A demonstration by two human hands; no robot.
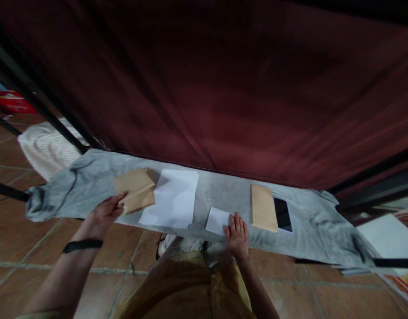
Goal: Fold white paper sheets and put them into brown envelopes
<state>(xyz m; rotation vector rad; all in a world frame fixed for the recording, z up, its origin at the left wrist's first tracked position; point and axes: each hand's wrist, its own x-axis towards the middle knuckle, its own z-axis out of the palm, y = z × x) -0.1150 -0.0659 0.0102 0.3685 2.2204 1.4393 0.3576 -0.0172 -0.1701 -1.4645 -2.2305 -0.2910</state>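
Bench [224,190], narrow and grey-clothed, carries flat white rectangular paper sheets [175,197] left of centre; to their left, the left hand [107,209] has its grip closed around flat brown paper envelopes [133,182]; to their right, the right hand [237,235] rests flat, grip released, on a small white rectangular paper [217,220].

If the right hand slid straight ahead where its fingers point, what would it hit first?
Probably the dark red fabric beyond the far edge. From the right hand, the line crosses grey cloth, passing left of the brown envelope; depth is unclear.
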